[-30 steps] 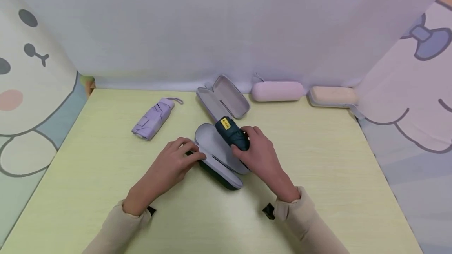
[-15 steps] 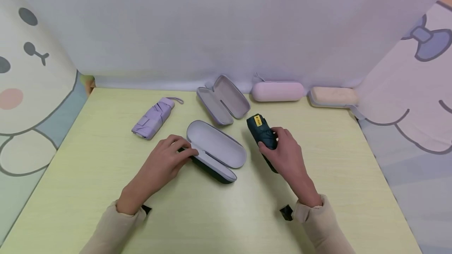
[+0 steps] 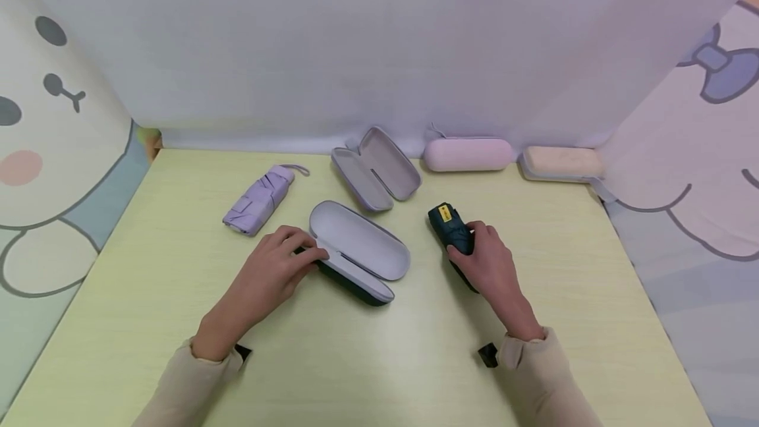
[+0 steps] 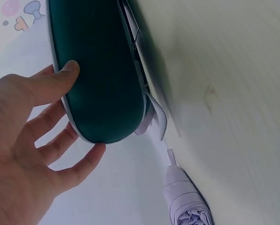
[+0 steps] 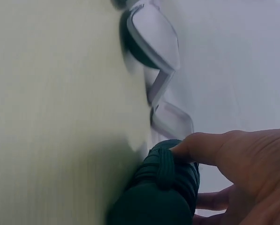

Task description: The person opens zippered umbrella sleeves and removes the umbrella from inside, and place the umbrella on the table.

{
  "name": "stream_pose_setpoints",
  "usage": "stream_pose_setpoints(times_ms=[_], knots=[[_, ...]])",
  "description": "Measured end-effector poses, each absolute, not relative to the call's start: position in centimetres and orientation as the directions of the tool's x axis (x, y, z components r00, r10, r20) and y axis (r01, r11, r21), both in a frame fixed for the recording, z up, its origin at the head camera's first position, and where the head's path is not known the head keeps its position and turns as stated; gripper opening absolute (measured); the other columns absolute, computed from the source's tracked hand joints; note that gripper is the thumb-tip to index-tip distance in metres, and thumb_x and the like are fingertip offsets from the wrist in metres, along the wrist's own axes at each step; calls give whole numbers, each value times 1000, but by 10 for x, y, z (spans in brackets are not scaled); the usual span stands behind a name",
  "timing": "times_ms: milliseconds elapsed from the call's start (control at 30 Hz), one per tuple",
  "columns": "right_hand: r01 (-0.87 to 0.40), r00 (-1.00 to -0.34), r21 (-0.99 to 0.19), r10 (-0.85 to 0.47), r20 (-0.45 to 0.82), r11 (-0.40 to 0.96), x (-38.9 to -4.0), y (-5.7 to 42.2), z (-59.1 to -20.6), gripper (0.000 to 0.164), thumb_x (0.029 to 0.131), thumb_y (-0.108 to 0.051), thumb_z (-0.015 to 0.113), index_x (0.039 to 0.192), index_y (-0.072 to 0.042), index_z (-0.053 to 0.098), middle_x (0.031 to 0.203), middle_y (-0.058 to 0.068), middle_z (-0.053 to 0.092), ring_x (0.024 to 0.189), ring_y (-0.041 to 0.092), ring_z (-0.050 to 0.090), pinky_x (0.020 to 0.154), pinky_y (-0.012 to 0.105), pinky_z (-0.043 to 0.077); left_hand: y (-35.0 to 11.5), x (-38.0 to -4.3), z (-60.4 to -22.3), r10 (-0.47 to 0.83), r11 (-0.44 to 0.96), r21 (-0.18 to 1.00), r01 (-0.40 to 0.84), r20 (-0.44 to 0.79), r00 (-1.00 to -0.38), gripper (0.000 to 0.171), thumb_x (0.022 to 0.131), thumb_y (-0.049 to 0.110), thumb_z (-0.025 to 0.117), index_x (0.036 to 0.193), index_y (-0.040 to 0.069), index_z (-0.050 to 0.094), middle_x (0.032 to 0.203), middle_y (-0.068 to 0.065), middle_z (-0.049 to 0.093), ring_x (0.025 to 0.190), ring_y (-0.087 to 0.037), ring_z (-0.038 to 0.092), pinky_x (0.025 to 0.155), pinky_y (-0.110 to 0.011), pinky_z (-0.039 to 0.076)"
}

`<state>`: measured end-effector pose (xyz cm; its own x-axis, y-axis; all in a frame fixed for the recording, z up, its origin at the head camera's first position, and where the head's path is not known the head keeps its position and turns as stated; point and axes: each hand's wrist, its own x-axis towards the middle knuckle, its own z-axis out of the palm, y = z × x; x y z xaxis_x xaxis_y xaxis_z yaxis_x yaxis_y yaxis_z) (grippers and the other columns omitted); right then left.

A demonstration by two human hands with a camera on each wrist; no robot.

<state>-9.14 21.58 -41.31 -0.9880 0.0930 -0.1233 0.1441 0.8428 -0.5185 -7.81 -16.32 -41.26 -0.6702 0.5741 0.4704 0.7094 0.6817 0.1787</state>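
A dark green zippered case (image 3: 363, 242) with a pale grey lining lies unfolded mid-table. My left hand (image 3: 269, 269) grips its near left rim, thumb on the green shell (image 4: 100, 70) and fingers at the edge in the left wrist view. To the right of the case, my right hand (image 3: 491, 261) holds a dark green folded umbrella (image 3: 449, 225) with a yellow label, low over the table. In the right wrist view the umbrella's strap (image 5: 165, 168) shows under my thumb. Part of the umbrella is hidden behind my fingers.
Behind the green case stands a lilac-grey case (image 3: 363, 180), also unfolded. A lilac folded umbrella (image 3: 259, 201) lies to the left. Along the back edge sit a closed pink case (image 3: 468, 154) and a closed peach case (image 3: 563, 163), close to the hanging cloth (image 3: 379, 51).
My right hand has carried the green umbrella rightward from above the green case to beside it. The green case and my left hand have shifted slightly left.
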Motion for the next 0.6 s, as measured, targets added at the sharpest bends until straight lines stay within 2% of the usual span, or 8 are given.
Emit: stream_pose_setpoints(times_ms=[333,600], knots=[[155,-985,-489,94,-147,858,-118,231,-411,64,98,-34,67,144,5,47,130,29,56,106,44,63,88,56,54,-166,-79,-411,569,680,189,708,473,-673,30,80,1,87,104,17,78,101,-3,69,106,-29,62,85,-45,54],[152,-965,-471,27,-262,869,-124,235,-405,72,103,-41,61,150,7,36,140,36,46,110,45,60,91,56,52,-172,-79,-408,552,684,206,700,481,-681,31,79,0,87,103,16,77,100,-3,69,107,-29,62,92,-46,53]])
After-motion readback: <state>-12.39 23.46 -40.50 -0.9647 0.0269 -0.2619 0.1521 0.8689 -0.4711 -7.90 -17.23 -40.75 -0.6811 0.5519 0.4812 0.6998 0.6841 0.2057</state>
